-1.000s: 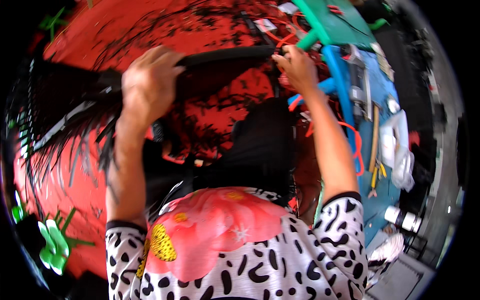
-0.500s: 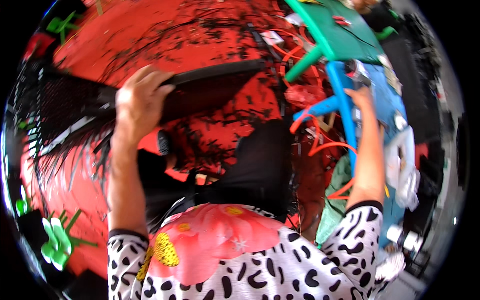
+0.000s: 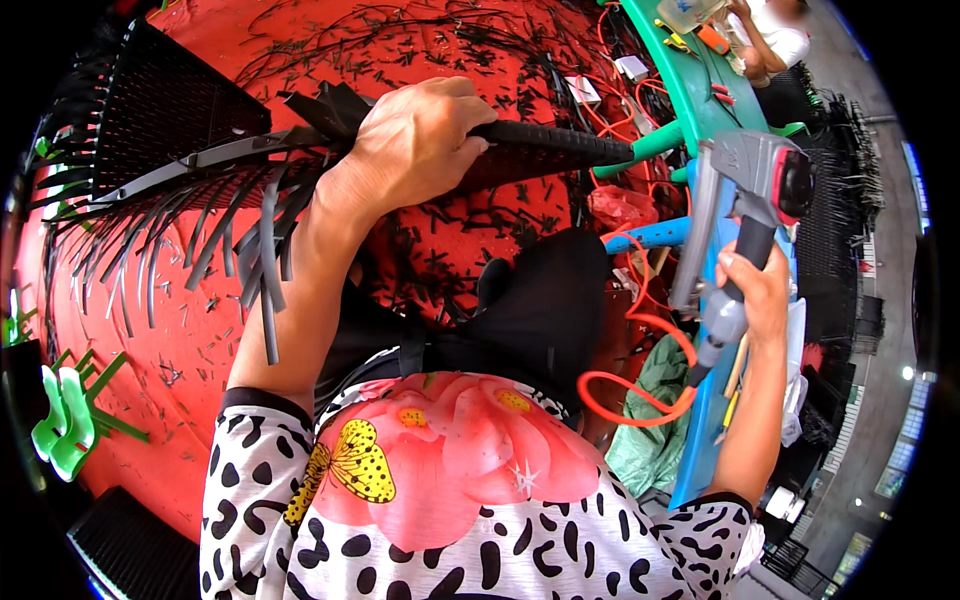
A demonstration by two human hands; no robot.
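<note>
Left hand: the left hand [image 3: 415, 140] was wrapped tight around a black woven panel [image 3: 170, 125] at its dark rod-like edge, holding it up over the red floor [image 3: 180, 340].
Right hand: the right hand [image 3: 752, 290] was closed on the grip of a grey pneumatic staple gun [image 3: 745, 185], raised just beside the blue tabletop [image 3: 700, 440].
Panel: it hung tilted, with loose black strips [image 3: 240, 250] dangling from its lower edge, nothing under it but the floor.
Air hose: an orange coiled hose [image 3: 640, 385] ran from the gun's base down in a loop across the lap, near the black trousers [image 3: 540, 310].
Risk, hose: the loop looked likely to snag on a knee or the tabletop's edge and jerk the gun off its aim.
Risk, fingers: the left hand's fingers lay on the very edge being worked, so a shot placed too near them could hit a finger.
Risk, panel: held by one hand only, the panel could twist or sag, and a fastener would then land crooked or miss the strip.
Risk, litter: short black offcuts [image 3: 470, 215] covered the floor, and a dropped piece would be hard to find among them.
Nearby: a green table [image 3: 700, 90] stood beyond, with another person [image 3: 770, 40] at its far side, well apart.
</note>
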